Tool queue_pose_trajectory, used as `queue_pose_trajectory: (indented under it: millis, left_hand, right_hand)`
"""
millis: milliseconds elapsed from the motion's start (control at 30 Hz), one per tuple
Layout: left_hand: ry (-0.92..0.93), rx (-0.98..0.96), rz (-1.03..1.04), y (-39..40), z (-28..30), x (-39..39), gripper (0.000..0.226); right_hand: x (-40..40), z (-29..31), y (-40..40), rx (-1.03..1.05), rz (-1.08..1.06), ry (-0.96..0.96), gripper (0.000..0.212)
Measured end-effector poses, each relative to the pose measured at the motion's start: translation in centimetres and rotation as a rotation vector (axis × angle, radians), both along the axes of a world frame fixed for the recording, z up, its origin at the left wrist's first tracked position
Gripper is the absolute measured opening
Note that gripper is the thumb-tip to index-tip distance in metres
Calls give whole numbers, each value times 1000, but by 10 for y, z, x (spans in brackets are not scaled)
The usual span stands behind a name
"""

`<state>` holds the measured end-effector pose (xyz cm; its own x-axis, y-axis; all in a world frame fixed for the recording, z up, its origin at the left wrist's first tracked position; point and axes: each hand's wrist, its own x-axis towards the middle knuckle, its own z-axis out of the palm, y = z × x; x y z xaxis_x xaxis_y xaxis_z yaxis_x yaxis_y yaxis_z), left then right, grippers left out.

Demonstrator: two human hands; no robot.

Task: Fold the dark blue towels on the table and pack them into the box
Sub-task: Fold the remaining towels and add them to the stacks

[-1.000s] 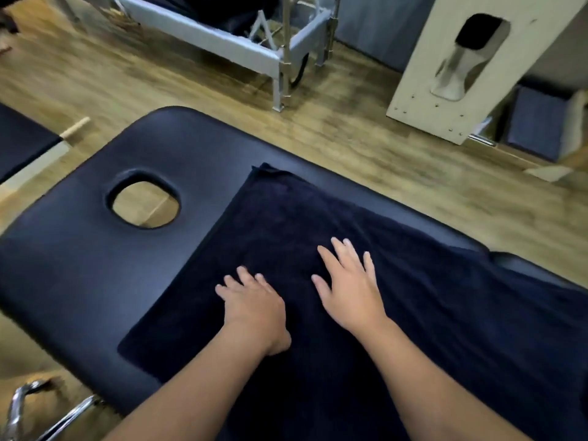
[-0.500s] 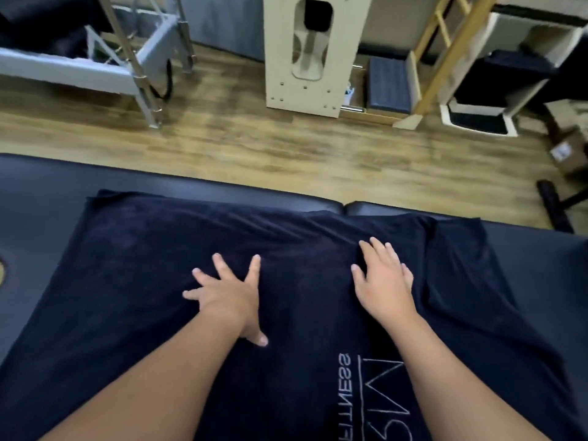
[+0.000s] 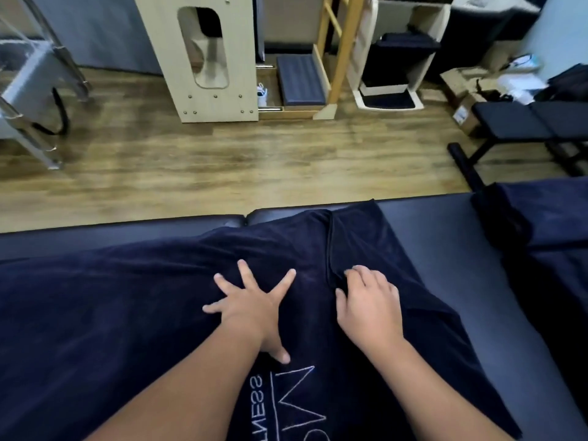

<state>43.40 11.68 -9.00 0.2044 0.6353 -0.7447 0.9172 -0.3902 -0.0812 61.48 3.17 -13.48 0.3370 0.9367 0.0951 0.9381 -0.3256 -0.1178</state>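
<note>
Left hand (image 3: pixel 251 310), fingers splayed, pins towel (image 3: pixel 95 313) flat on bench (image 3: pixel 445 249) mid-width, prob. as anchor, while right hand (image 3: pixel 369 300) curls onto the fold ridge toward far edge.

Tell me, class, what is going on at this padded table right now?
A person is working on a dark blue towel spread over a padded table. The left hand presses flat on the towel with fingers spread, while the right hand curls its fingers at a fold in the cloth, though whether it grips is unclear. White lettering shows near the forearms. More dark cloth lies at the table's right end. No packing box is identifiable, so folding is under way and nothing is packed.
</note>
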Motion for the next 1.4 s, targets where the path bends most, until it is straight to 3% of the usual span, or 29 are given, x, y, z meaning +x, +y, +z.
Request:
queue_pose_trajectory:
  millis: [100,200,300,367,433,467,567,733,867,1000,1133,1267,1333,1400]
  left_hand:
    - [140,-15,-59,5,8,15,151]
    - [203,-3,-193,15,22,28,124]
    - [-11,133,-232,34,32,34,68]
    - [-169,234,-208,47,32,33,48]
    - [-210,270,-173,59,30,27,52]
    - [-191,262,-153,64,27,24,61]
    - [-106,172,-88,76,12,11,85]
    - [-283,146,-55,80,2,31,81]
    - [-437,135,-151,87,0,87,81]
    - [-554,98,-37,96,3,149,50]
    - [-585,182,-4,107,-1,198,13]
    - [-756,81,237,111,-6,224,15]
    - [-839,51,362,115,-9,233,20]
    - [-802,128,343,122,-13,239,20]
  right_hand:
    - [19,-8,-5,69,150,-19,30]
    - [39,-6,3,216,174,61,31]
    - [63,22,46,316,-13,202,33]
    - [90,43,83,348,-216,328,23]
    - [120,56,112,259,-437,417,18]
    - [132,56,119,156,-497,423,25]
    - [141,46,116,-74,-464,439,40]
    - [117,18,62,-43,-319,402,50]
    - [104,2,5,43,-636,314,45]
    - [103,-4,-28,-5,-676,329,41]
    - [113,-4,-33,-42,-633,377,43]
    - [139,4,-24,-75,-630,428,28]
    - [152,6,-18,-157,-674,353,18]
    - [161,6,-9,-270,-701,389,55]
